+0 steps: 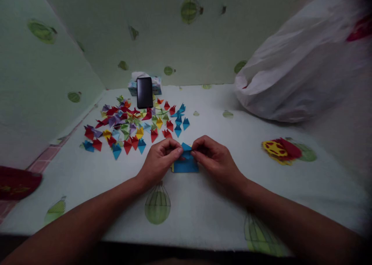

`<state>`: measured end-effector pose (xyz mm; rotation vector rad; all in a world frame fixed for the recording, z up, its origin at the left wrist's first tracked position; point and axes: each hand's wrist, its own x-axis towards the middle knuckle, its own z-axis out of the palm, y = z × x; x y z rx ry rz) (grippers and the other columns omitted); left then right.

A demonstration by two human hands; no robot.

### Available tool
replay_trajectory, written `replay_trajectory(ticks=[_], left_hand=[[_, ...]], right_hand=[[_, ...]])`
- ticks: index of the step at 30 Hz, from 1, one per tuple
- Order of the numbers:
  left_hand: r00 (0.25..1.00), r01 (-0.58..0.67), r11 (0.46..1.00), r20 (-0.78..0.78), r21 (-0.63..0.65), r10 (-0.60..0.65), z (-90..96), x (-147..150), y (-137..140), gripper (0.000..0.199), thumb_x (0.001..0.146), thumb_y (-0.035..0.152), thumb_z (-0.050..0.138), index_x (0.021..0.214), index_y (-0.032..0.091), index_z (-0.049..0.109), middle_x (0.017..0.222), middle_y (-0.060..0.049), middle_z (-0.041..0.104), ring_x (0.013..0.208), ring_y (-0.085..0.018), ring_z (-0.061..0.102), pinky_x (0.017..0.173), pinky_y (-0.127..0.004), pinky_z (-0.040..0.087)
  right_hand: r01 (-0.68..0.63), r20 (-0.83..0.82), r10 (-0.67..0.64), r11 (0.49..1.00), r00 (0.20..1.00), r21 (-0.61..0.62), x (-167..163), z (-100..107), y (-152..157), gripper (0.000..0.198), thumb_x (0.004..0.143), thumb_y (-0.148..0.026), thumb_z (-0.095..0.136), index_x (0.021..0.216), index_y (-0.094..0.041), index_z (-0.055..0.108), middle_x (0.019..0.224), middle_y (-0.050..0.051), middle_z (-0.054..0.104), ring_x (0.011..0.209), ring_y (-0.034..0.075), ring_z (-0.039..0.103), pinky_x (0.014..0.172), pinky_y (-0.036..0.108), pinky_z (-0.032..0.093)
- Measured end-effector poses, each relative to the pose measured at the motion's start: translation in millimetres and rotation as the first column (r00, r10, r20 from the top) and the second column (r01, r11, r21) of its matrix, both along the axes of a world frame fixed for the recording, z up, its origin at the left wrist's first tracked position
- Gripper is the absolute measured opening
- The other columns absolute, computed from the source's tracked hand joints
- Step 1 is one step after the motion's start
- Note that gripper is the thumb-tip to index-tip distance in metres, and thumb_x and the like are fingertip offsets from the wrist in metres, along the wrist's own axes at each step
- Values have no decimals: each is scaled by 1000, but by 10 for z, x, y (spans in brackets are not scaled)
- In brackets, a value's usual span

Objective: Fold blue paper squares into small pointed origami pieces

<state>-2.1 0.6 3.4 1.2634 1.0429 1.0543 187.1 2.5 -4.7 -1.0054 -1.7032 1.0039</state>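
Between my two hands is a small folded piece of blue paper (186, 146), its pointed top showing above the fingertips. My left hand (164, 156) pinches its left side between thumb and forefinger. On the other side, my right hand (213, 156) pinches the right edge the same way. Just below lies a flat stack of square paper (186, 167), blue on top with a yellow edge at its left. Beyond my left hand spread many small folded paper figures (128, 125) in red, blue, purple, green and yellow.
A black phone (144, 92) leans on a tissue box (157, 85) behind the paper figures. At the right back stands a big white plastic bag (279, 67). Red and yellow cut-out pieces (280, 149) lie at right. A dark red item (19, 183) sits at the left edge.
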Motion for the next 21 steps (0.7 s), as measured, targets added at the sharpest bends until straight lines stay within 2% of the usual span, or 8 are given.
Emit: replay_trajectory(ticks=[11,21], left_hand=[[999,20,998,30,-67,-18,18,11,-11,25,78,36,77,81,15,64,77,2,63,69,-10,64,69,-23,53],[997,60,987,60,-150,-51,42,32,-16,27,75,36,79,79,14,64,74,2,63,71,-11,65,72,-24,55]], right_hand=[[-20,122,-12,967,993,255,10,7,-16,13,87,-6,61,86,-19,60,82,1,60,75,14,56,68,28,44],[-67,162,22,957,986,281,-1,5,-8,14,87,-5,60,90,-19,62,84,2,62,78,15,58,69,28,45]])
